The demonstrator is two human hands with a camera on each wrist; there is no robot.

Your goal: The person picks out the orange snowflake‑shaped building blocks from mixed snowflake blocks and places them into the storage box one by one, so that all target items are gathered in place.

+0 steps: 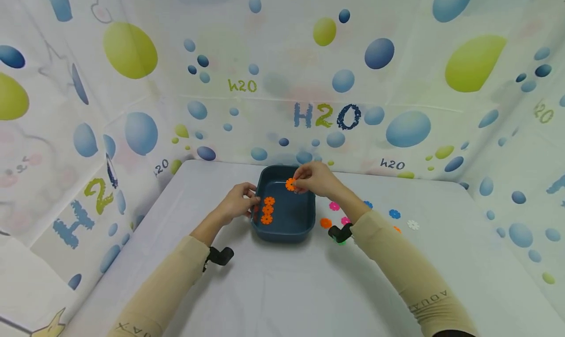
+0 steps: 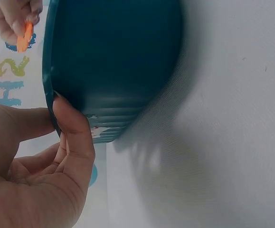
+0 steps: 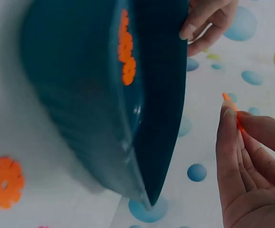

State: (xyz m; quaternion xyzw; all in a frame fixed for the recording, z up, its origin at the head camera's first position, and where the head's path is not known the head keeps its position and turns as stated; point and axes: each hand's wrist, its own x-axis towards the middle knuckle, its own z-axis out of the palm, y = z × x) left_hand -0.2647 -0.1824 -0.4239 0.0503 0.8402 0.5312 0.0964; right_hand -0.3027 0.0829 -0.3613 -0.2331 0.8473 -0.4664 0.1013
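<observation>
A dark blue-green plastic bin [image 1: 287, 236] stands on the white-covered table. My left hand [image 1: 237, 203] pinches its left rim, thumb on one side and fingers on the other, as the left wrist view shows up close. Above the far right part of the bin, my right hand [image 1: 319, 179] holds an orange flower-shaped disc [image 1: 289, 184] between thumb and fingertips. Three more orange flower-shaped discs [image 1: 268, 210] lie in a row along the left side inside the bin. In the right wrist view the held disc [image 3: 239, 121] is seen nearly edge-on.
Right of the bin, loose flower-shaped discs lie on the table, partly hidden by my right arm: an orange disc [image 1: 325, 222], a pink disc [image 1: 334, 206], a blue disc [image 1: 395, 214], a white disc [image 1: 413, 224] and others. A patterned curtain [image 1: 273, 126] encloses the table's back and sides.
</observation>
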